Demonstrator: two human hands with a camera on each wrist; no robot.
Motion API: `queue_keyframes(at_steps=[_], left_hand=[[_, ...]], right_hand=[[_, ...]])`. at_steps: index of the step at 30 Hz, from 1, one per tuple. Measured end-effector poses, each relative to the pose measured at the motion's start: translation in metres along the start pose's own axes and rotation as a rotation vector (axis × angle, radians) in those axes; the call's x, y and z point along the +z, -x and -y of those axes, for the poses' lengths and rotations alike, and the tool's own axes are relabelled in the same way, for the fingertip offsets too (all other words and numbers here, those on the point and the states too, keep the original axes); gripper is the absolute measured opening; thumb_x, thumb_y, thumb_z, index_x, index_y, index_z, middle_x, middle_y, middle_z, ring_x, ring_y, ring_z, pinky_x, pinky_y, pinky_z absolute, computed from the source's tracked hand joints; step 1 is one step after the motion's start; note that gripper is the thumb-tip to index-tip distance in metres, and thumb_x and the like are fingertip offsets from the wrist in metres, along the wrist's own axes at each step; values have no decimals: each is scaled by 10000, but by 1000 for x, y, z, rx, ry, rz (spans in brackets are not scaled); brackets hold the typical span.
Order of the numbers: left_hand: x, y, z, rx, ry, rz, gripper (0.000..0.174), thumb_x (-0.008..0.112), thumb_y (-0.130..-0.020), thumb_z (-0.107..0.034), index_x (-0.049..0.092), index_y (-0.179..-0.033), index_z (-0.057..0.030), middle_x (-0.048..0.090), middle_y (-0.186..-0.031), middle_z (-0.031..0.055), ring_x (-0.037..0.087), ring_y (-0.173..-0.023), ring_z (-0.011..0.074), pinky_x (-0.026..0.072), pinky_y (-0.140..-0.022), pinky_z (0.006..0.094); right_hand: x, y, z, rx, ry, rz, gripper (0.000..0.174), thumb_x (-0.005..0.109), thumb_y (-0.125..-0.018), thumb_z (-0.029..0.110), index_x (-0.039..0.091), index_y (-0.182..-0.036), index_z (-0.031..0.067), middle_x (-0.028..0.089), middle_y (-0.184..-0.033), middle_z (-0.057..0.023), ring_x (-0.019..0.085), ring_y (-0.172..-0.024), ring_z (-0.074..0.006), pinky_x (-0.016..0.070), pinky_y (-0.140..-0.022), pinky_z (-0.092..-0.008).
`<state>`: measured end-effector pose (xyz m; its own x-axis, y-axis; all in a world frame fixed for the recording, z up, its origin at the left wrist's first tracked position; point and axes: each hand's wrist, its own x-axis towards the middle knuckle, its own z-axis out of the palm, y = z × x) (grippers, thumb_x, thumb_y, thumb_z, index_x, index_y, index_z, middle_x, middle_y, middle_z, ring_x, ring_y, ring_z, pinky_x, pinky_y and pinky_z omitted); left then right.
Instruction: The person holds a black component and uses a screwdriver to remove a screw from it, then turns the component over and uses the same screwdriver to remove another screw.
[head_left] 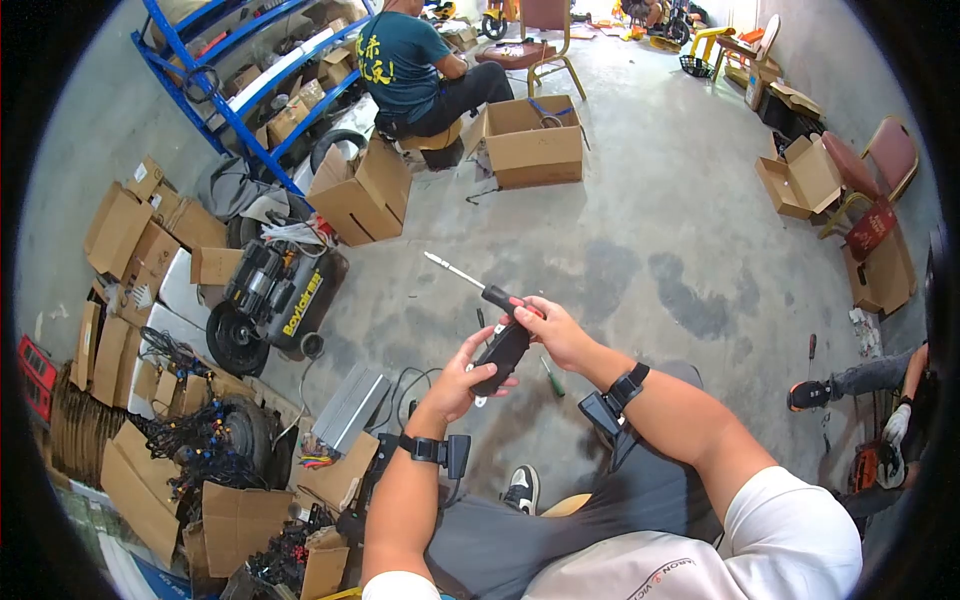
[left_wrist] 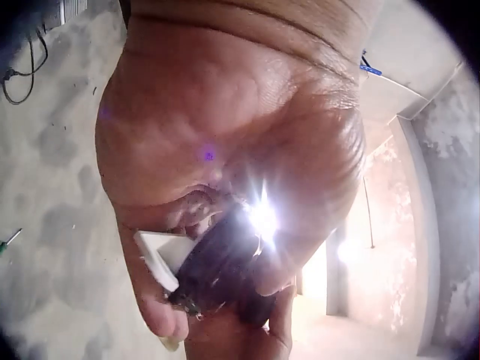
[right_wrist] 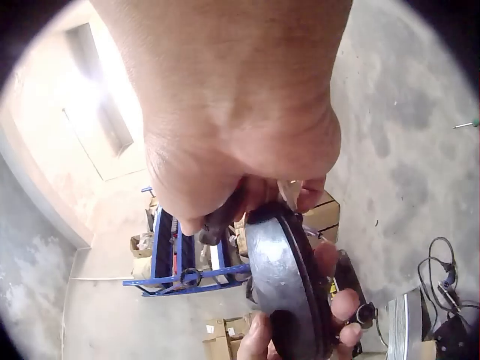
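Note:
My right hand [head_left: 558, 338] grips the black-and-red handle of a screwdriver [head_left: 498, 297], whose long metal shaft points away to the upper left. In the right wrist view, the dark handle [right_wrist: 223, 217] shows below the palm. My left hand [head_left: 452, 388] holds a black, rounded part [head_left: 503, 352] with a glossy curved shell, its thumb on one side and fingers on the other. A pale flat bracket [left_wrist: 161, 253] sticks out beside this part in the left wrist view. Both hands are close together, the right one at the part's upper end.
A green-handled screwdriver [head_left: 553, 378] lies on the floor below the hands. At left are an air compressor [head_left: 290, 290], a silver metal box [head_left: 350, 408] and cartons with cables. An open carton [head_left: 538, 160] and a seated person [head_left: 415, 75] are ahead; another person's leg [head_left: 868, 378] is at right.

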<state>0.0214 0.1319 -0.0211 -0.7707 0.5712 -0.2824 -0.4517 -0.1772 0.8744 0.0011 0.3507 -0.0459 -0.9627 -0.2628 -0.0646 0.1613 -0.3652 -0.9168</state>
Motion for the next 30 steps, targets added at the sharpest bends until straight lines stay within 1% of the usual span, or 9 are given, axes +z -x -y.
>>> queue_keyframes(at_steps=[4,7,11,13,15,18,20,25,30], left_hand=[[-5,-4,7,-69,90,55,692,648,-876,-87,322,-1486,-77,568,-1275,220,678,-986,378,585,-817,420],[-9,-5,8,-35,66,44,687,642,-878,-84,324,-1486,-76,575,-1265,229,679,-977,379,588,-802,419],[-16,-5,5,-10,8,13,673,639,-880,-67,332,-1479,-57,586,-1244,216,683,-965,366,595,-774,409],[-26,-5,5,37,-96,-156,665,634,-886,-45,325,-1475,-31,605,-1198,193,687,-963,340,600,-734,395],[-43,-7,8,58,-216,-309,641,630,-886,-24,343,-1459,-2,619,-1149,158,689,-928,270,601,-700,371],[-66,-10,16,84,-405,-486,615,633,-877,-20,382,-1439,12,617,-1148,151,678,-879,210,595,-690,345],[-70,-6,12,183,-389,-604,596,642,-851,-29,441,-1410,10,612,-1095,125,629,-860,158,568,-667,290],[-72,-3,4,267,-320,-704,621,603,-881,1,367,-1455,5,606,-1098,140,668,-864,188,577,-679,298],[-68,-3,2,306,-256,-746,624,583,-889,11,359,-1471,-11,600,-1116,125,671,-864,176,569,-690,291]], right_hand=[[3,2,2,4,64,35,399,589,-981,341,542,-1255,56,660,-1138,-61,596,-1046,-139,464,-893,-328],[3,1,2,-25,75,54,386,591,-980,333,545,-1249,60,663,-1140,-67,594,-1047,-136,461,-881,-316],[-3,-4,-5,-144,145,-32,358,621,-964,305,570,-1201,41,656,-1028,-38,587,-951,-109,461,-803,-284],[-6,-5,-2,-199,240,-93,348,639,-953,291,583,-1180,33,657,-980,-32,589,-902,-105,465,-754,-280],[-9,-4,1,-230,503,-213,342,677,-918,271,599,-1131,15,631,-899,-18,577,-838,-87,463,-717,-270],[-12,-2,5,-169,443,-184,346,699,-892,254,603,-1117,9,630,-872,-20,564,-788,-73,463,-693,-258],[-10,3,15,-146,489,-124,321,705,-885,204,605,-1125,16,633,-898,-21,565,-784,-81,468,-682,-258],[0,12,31,-96,414,0,323,698,-874,103,583,-1163,19,627,-1015,-38,580,-882,-104,479,-784,-271],[-3,9,20,-106,458,50,346,684,-883,98,559,-1199,31,608,-1107,-55,575,-978,-114,478,-878,-280]])
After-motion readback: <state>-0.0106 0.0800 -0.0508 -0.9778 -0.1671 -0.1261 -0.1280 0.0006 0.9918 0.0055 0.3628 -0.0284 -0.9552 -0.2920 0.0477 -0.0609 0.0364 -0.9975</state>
